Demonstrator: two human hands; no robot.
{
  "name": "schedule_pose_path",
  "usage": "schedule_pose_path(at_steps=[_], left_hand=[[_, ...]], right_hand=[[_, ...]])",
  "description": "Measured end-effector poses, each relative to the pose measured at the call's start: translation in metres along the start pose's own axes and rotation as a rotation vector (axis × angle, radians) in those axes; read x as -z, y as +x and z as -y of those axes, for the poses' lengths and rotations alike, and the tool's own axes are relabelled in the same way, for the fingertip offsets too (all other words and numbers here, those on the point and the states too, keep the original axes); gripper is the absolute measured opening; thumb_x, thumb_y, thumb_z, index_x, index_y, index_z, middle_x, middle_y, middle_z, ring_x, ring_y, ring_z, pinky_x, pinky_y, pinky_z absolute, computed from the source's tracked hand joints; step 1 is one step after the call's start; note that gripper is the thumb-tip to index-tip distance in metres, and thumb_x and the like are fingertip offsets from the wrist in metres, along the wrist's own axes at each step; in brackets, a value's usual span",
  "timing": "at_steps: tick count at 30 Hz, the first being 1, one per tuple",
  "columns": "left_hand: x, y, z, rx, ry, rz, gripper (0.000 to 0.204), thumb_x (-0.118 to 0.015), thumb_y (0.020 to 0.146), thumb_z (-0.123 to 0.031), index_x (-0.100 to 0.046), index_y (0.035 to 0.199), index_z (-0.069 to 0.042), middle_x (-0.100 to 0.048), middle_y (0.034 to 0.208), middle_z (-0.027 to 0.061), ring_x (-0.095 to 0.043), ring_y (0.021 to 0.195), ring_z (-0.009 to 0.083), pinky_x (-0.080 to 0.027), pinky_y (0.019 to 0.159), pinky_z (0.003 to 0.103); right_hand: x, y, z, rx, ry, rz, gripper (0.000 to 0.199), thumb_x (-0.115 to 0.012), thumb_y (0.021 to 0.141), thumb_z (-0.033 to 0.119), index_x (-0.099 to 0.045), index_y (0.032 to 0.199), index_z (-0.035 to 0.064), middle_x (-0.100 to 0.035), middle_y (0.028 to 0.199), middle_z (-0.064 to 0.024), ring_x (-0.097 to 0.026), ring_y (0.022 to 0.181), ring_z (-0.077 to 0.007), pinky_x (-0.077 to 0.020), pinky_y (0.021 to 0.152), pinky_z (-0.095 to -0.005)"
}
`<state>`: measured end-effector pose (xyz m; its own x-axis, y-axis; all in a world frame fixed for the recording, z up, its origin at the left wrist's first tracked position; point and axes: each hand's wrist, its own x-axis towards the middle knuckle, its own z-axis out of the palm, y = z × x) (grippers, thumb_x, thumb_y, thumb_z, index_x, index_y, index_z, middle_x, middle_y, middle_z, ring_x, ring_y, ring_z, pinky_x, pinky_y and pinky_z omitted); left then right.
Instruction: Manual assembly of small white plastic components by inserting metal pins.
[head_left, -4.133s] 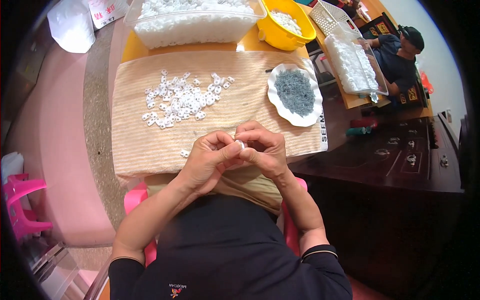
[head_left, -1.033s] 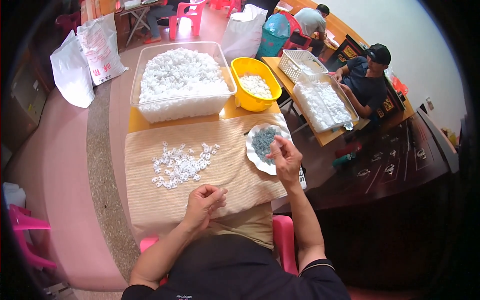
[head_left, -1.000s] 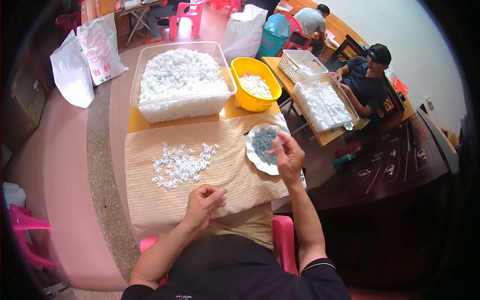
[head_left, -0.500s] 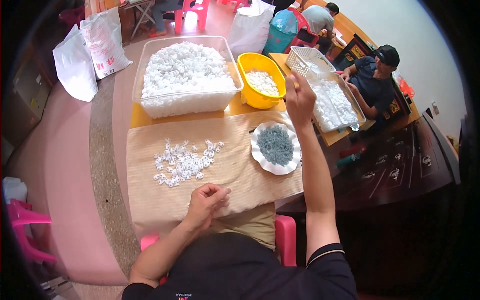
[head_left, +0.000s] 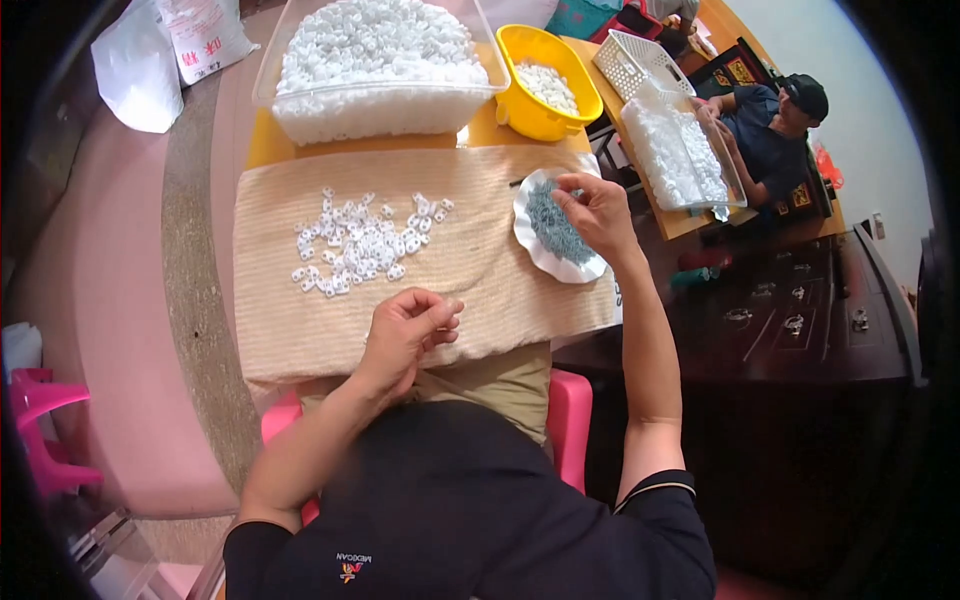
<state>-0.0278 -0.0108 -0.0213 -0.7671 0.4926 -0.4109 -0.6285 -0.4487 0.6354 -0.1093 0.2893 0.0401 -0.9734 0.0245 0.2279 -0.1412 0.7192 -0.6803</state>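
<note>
My right hand [head_left: 597, 212] is over a white wavy-rimmed plate [head_left: 572, 272] heaped with tiny grey, pin-like pieces [head_left: 555, 226]. Its fingers are bent in toward the thumb at the edge of the heap; whatever may be between the tips is too small to make out. Close to my body, at the cloth's near edge, my left hand [head_left: 408, 335] is closed, thumb pressed against the curled fingers. What it holds, if anything, is hidden. Beyond it, small white plastic pieces with dark holes [head_left: 365, 245] lie scattered on the beige striped cloth [head_left: 470, 200].
At the table's far side stand a large clear tub [head_left: 380, 108] full of white pieces and a yellow basin [head_left: 545, 120] with more. To the right, a person in a dark cap [head_left: 770, 130] works beside a clear tray [head_left: 680, 165] and a white basket [head_left: 640, 65]. White sacks [head_left: 140, 75] stand far left.
My right hand has come down and nearer from beside the yellow basin to the plate of grey pieces. My left hand keeps its closed pose. The whole view has tilted downward.
</note>
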Motion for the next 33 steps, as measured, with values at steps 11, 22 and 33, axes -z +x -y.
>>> schedule_pose_path(at_steps=[11, 22, 33], left_hand=[[-0.001, -0.001, -0.002, -0.027, 0.018, -0.008, 0.012, -0.066, 0.089, -0.014, -0.061, 0.091, -0.003, -0.066, 0.093, 0.0063, -0.062, 0.076, 0.0107, -0.055, 0.072, 0.024], [0.004, 0.001, 0.001, -0.060, 0.002, 0.017, 0.011, -0.066, 0.089, -0.014, -0.062, 0.089, -0.004, -0.066, 0.092, 0.0069, -0.061, 0.077, 0.0103, -0.055, 0.071, 0.024], [-0.001, -0.002, -0.006, -0.071, -0.014, -0.022, 0.010, -0.069, 0.087, -0.012, -0.062, 0.087, -0.005, -0.064, 0.081, 0.0027, -0.060, 0.072, 0.0086, -0.054, 0.068, 0.023]], right_hand=[[-0.033, -0.057, 0.035, 0.169, -0.111, 0.153, 0.012, -0.070, 0.082, 0.008, -0.067, 0.092, 0.0009, -0.065, 0.080, -0.0087, -0.060, 0.061, -0.0161, -0.0470, 0.056, -0.0279], [-0.083, -0.040, 0.057, 0.163, -0.654, 0.367, 0.012, -0.059, 0.083, 0.015, -0.067, 0.088, 0.0071, -0.063, 0.089, -0.0093, -0.064, 0.080, -0.0325, -0.0513, 0.070, -0.0420], [-0.089, -0.050, 0.053, 0.244, -0.473, 0.212, 0.011, -0.057, 0.085, 0.014, -0.061, 0.085, 0.0043, -0.062, 0.088, -0.0145, -0.063, 0.075, -0.0354, -0.0508, 0.068, -0.0443]])
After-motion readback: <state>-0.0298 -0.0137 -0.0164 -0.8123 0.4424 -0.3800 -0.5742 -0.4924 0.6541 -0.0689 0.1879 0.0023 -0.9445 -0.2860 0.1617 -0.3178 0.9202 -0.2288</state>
